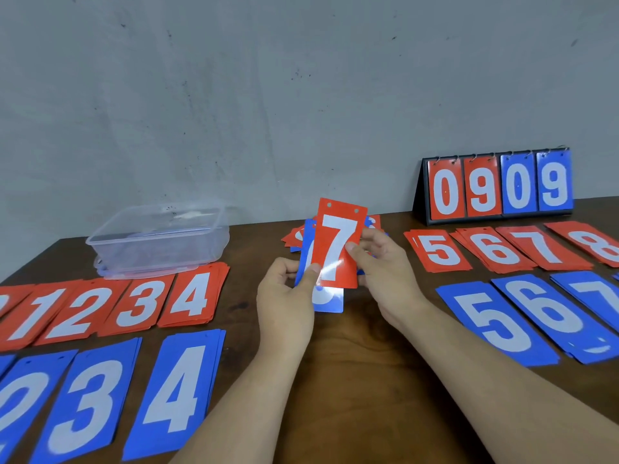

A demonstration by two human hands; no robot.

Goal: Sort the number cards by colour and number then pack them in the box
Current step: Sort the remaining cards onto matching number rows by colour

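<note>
Together both hands [288, 289] [385, 272] hold a red card [338, 242] reading "7".

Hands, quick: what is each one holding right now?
Left hand: grips a stack of cards, thumb on the red 7 card at its front.
Right hand: pinches the red 7 card's right edge.
</note>
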